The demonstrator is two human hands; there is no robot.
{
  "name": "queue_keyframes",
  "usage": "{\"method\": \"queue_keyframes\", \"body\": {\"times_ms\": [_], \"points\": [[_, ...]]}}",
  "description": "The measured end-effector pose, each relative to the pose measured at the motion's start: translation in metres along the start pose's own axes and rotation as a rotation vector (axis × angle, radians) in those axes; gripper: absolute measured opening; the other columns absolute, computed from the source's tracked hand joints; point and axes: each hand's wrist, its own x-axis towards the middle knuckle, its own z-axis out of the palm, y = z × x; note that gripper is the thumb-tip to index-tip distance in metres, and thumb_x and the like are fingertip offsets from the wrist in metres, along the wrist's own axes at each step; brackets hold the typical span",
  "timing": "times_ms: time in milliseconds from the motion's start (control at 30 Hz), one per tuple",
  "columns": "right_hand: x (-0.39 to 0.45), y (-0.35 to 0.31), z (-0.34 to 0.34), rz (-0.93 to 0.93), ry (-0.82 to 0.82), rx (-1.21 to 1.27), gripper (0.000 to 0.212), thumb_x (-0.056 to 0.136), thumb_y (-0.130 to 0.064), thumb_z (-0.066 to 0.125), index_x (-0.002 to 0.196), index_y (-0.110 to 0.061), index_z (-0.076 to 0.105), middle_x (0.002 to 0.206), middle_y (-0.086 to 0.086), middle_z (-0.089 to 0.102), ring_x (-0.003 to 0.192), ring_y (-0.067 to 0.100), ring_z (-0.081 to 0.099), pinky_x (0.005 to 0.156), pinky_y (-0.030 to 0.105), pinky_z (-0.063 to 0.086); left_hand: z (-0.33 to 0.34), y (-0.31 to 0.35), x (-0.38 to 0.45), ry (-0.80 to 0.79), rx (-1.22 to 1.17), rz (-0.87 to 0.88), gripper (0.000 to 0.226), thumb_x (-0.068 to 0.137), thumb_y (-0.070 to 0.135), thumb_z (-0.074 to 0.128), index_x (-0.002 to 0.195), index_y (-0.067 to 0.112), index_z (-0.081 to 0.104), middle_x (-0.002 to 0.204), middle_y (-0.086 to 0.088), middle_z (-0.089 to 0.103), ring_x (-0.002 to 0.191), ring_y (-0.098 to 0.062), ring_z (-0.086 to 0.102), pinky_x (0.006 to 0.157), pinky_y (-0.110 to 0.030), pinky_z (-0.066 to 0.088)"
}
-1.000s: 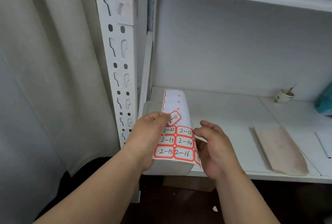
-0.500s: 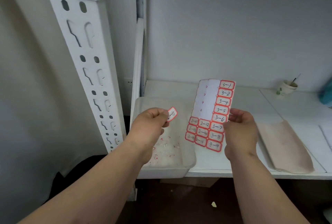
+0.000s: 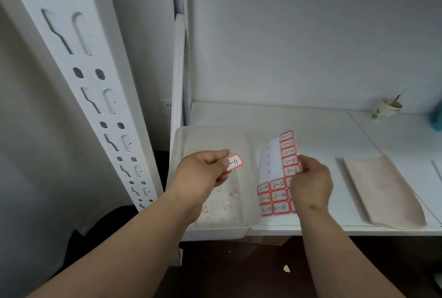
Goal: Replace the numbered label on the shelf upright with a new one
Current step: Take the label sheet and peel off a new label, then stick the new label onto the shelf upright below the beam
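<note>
Left hand (image 3: 203, 173): thumb and forefinger pinch one end of the label (image 3: 234, 162), other fingers curled under; the hand hangs over the tray (image 3: 177, 154).
Label: red-bordered white sticker, handwritten, ending in "11"; off the sheet (image 3: 275, 178), apart from it and from the upright (image 3: 83, 77), above the tray's middle.
Right hand (image 3: 309, 183): fingers curled round the sheet's right edge, thumb on its face, holding it up above the shelf (image 3: 334, 130), near the front edge.
Sheet: white backing, curled at the top; a column of red-bordered labels down the right side, more rows across the bottom, reading 2-12, 2-14, 2-16 among them; upper left part bare.
Upright: white perforated post, left of the shelf, leaning across the view.
Tray: translucent, at the shelf's front left corner, overhanging the front edge; red and white scraps in its bottom.
Folded cloth (image 3: 382, 190): beige, near the front edge, right of the sheet.
Cup (image 3: 388, 107): at the shelf's back right, a thin stick in it.
</note>
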Motion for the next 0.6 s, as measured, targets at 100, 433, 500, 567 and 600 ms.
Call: {"method": "queue_keyframes", "body": {"times_ms": [100,433,500,567,600], "points": [[-0.003,0.010,0.013,0.077,-0.143,-0.143,0.039,0.094,0.001,0.038,0.126,-0.009,0.059,0.115,0.011,0.068,0.090,0.027,0.067,0.068,0.027,0.051,0.000,0.000,0.000,-0.024,0.058,0.022,0.027,0.095,0.009,0.061,0.119,0.020,0.066,0.095,-0.006,0.070,0.074,-0.014,0.064,0.088,-0.035,0.058],[-0.031,-0.029,0.014,0.109,-0.326,0.135,0.019,0.092,-0.016,0.051,0.101,-0.019,0.068,0.105,-0.003,0.069,0.091,0.014,0.062,0.080,0.029,0.050,-0.003,0.004,-0.010,-0.042,0.194,0.137,0.027,0.102,0.010,0.043,0.119,0.028,0.055,0.094,-0.003,0.065,0.076,-0.011,0.061,0.083,-0.027,0.056],[-0.045,-0.053,0.009,0.071,-0.410,0.289,0.015,0.091,-0.023,0.056,0.085,-0.022,0.070,0.088,-0.001,0.072,0.083,0.011,0.065,0.077,0.029,0.051,-0.005,0.007,-0.016,-0.046,0.208,0.176,0.027,0.102,0.011,0.043,0.120,0.028,0.054,0.094,-0.002,0.066,0.078,-0.012,0.062,0.083,-0.031,0.055],[-0.059,-0.071,0.003,0.025,-0.475,0.379,0.016,0.089,-0.025,0.059,0.083,-0.020,0.073,0.081,-0.001,0.073,0.076,0.009,0.065,0.076,0.028,0.052,-0.008,0.012,-0.025,-0.050,0.244,0.221,0.029,0.100,0.009,0.044,0.119,0.029,0.053,0.090,-0.003,0.067,0.080,-0.017,0.064,0.082,-0.039,0.055],[-0.065,-0.076,0.000,-0.005,-0.479,0.398,0.015,0.088,-0.024,0.060,0.083,-0.020,0.074,0.080,-0.001,0.072,0.073,0.007,0.064,0.075,0.028,0.052,-0.010,0.015,-0.030,-0.047,0.259,0.241,0.030,0.099,0.009,0.045,0.118,0.030,0.052,0.089,-0.004,0.067,0.081,-0.023,0.064,0.082,-0.044,0.054]]}}
